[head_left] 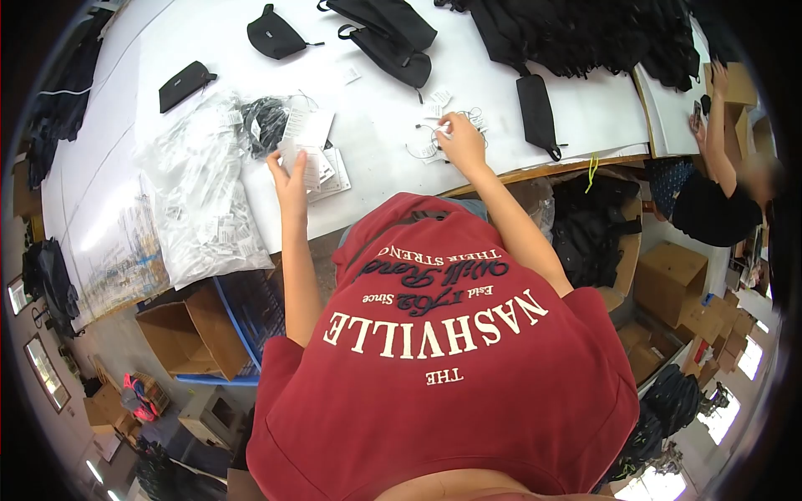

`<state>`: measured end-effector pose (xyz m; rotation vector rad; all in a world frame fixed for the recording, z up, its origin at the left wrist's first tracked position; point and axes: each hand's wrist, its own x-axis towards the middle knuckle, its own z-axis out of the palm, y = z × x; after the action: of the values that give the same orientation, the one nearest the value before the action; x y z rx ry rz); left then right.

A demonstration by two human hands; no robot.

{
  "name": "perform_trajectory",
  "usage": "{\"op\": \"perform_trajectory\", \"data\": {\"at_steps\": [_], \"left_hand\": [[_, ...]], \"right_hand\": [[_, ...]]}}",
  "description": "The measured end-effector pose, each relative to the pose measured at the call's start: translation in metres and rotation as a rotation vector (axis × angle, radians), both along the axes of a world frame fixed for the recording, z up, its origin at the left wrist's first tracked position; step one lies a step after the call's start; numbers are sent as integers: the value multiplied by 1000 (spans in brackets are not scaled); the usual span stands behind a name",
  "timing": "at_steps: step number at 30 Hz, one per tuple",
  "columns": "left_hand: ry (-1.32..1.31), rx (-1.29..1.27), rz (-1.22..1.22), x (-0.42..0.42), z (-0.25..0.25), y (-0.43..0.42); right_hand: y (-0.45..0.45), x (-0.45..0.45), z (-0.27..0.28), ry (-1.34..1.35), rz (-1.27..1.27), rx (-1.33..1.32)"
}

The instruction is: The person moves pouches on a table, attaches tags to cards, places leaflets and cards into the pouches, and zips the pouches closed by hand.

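Observation:
My left hand (291, 185) is closed on a white printed tag (289, 155), held upright between thumb and fingers. Beside it lies a stack of white printed cards (332, 174), with a coil of black cord (265, 125) just behind. My right hand (463, 144) has its fingertips pinched together over a small heap of thin tag strings (424, 150); whatever is between them is too small to make out. Small white labels (438, 100) lie just beyond that hand. A clear plastic bag (205, 200) full of white tags rests left of my left hand.
Black pouches (276, 33) lie along the far side of the white table (376, 125), with one pouch (535, 113) to the right. A pile of black bags (576, 37) covers the back right. Another person (718, 200) works at the right. Cardboard boxes (188, 334) stand below.

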<state>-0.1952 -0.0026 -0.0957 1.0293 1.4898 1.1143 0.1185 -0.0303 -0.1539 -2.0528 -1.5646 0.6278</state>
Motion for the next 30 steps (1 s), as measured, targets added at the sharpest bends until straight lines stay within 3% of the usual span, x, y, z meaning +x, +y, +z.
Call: {"op": "perform_trajectory", "data": {"at_steps": [3, 5, 9, 12, 15, 16, 18, 21, 25, 30], "left_hand": [[-6, 19, -107, 23, 22, -6], [25, 34, -160, 29, 13, -6], [12, -1, -234, 43, 9, -10], [-37, -38, -280, 52, 4, -14], [-83, 66, -388, 61, 11, -19], [-88, 14, -348, 66, 23, -24], [57, 252, -372, 71, 26, -24], [161, 437, -383, 80, 42, -27], [208, 482, -363, 84, 59, -31], [214, 499, -344, 84, 63, -36]], "right_hand": [[4, -22, -4, -77, 202, -34], [6, -35, -9, -125, 272, -124], [9, -46, -27, -238, 375, -63], [7, -46, -19, -112, 316, -42], [1, -54, 41, 236, 236, -16], [-1, -57, 55, 484, 168, -59], [-5, -61, 79, 977, 14, -142], [-12, -61, 110, 1065, 51, -104], [-18, -62, 123, 868, 73, 125], [-22, -61, 141, 752, 83, 139]]}}
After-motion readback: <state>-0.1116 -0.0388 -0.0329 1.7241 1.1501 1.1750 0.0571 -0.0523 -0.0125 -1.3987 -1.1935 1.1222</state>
